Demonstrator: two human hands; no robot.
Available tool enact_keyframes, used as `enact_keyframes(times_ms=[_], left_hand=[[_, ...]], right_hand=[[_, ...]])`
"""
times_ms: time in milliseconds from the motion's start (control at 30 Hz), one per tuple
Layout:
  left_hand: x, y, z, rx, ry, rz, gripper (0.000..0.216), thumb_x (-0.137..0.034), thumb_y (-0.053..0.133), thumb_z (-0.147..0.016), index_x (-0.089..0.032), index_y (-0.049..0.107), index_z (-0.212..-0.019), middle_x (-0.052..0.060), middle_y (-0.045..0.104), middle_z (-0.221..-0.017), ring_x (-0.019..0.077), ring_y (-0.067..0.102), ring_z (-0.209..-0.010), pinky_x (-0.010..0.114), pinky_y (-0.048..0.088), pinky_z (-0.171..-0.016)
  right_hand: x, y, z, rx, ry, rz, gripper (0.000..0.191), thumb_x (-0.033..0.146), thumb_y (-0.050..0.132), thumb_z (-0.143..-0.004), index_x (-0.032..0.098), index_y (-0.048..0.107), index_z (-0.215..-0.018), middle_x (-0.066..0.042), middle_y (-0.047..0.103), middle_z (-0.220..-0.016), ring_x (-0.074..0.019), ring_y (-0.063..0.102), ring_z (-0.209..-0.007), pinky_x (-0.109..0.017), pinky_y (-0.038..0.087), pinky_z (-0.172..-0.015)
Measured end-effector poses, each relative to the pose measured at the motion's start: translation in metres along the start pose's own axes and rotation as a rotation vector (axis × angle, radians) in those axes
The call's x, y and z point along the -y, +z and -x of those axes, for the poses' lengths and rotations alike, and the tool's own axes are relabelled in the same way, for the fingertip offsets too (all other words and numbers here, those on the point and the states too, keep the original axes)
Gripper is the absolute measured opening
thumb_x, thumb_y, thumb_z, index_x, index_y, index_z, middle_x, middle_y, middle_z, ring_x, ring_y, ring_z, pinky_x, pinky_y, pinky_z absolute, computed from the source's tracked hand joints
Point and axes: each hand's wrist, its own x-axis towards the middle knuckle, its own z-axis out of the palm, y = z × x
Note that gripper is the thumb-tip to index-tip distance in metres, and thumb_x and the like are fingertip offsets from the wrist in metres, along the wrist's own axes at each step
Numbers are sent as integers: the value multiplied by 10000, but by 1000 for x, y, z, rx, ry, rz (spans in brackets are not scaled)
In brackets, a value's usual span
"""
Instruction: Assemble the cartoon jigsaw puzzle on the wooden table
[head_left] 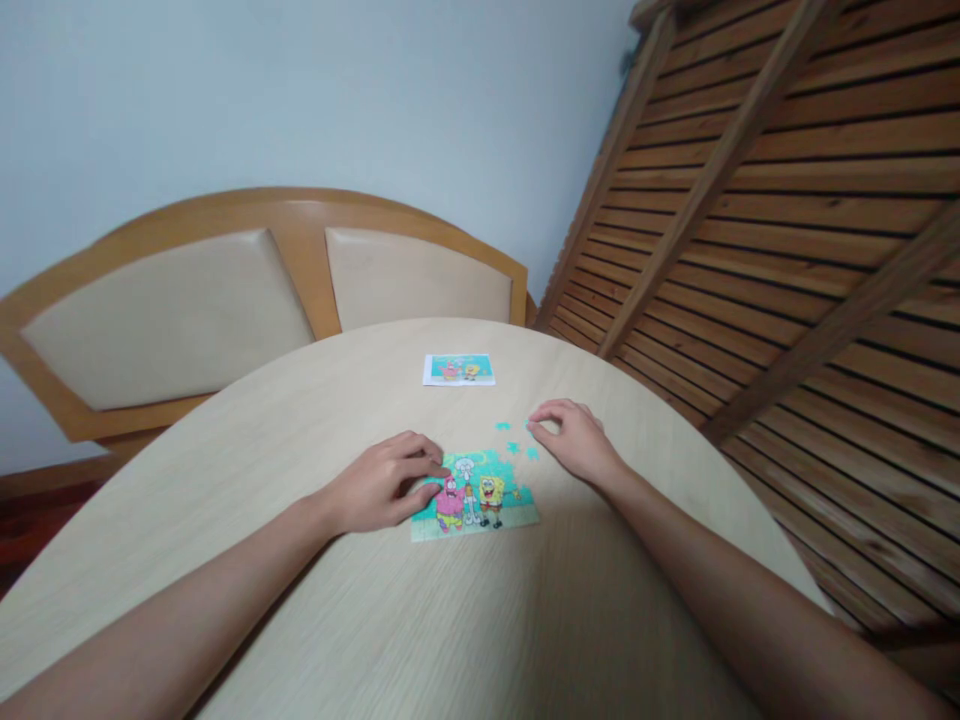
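Note:
A mostly joined jigsaw puzzle (471, 500) with pink, grey and yellow cartoon figures lies flat on the table. My left hand (390, 480) rests over its left edge, fingers apart and touching the puzzle. Beyond the puzzle's upper right corner, my right hand (574, 437) has thumb and forefinger pinched on a small turquoise puzzle piece (529, 426). Several loose turquoise pieces lie between that hand and the puzzle, among them one puzzle piece (502, 427) farther back and another puzzle piece (532, 453) nearer. The puzzle's upper right corner has a ragged edge.
A reference picture card (459, 370) with the same cartoon lies farther back on the round wooden table (360, 620). Behind the table stands a bench back with cream padded panels (180, 320). A slatted wooden screen (787, 230) rises on the right.

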Motion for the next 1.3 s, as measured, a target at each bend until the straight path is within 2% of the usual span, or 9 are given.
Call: enact_keyframes(times_ms=[233,433,600,800,1000,1300], left_hand=[[-1,0,0,-3,-2,2,228,-281,553,-964,-209,706,-1116,91,652,-1105,219,618,-1018,383,538,-905],[-1,0,1,-12,5,4,230,-284,546,-965,-209,707,-1112,92,655,-1104,218,618,-1010,383,542,-903],[0,0,1,-5,4,-1,234,-277,547,-961,-214,705,-1122,89,655,-1113,221,618,-1021,386,543,-901],[-1,0,1,-13,5,5,226,-275,551,-960,-215,706,-1113,89,653,-1111,219,619,-1019,379,540,-901],[1,0,2,4,2,-1,234,-276,548,-965,-208,702,-1128,92,650,-1123,223,613,-1037,385,535,-910],[-1,-1,1,-2,1,3,235,-285,543,-968,-207,706,-1118,94,655,-1110,221,617,-1017,381,538,-899]], right_hand=[[1,3,1,22,-29,-46,110,313,710,-795,230,717,-867,-59,707,-1140,-282,594,-1134,-461,415,-1016],[10,-6,2,59,-86,-173,107,296,669,-827,211,690,-890,-49,730,-908,-247,648,-972,-391,471,-899],[26,-6,9,156,-156,-359,148,324,645,-871,197,714,-901,-59,744,-935,-206,686,-888,-339,511,-839],[33,-1,15,231,-241,-345,129,284,645,-877,202,741,-903,-54,751,-942,-195,694,-892,-329,516,-861],[29,-2,12,155,-223,-261,121,265,640,-878,201,742,-885,-57,750,-931,-205,678,-912,-335,505,-857],[31,1,15,232,-297,-282,105,278,668,-886,228,761,-893,-47,757,-960,-216,652,-992,-360,474,-933]])
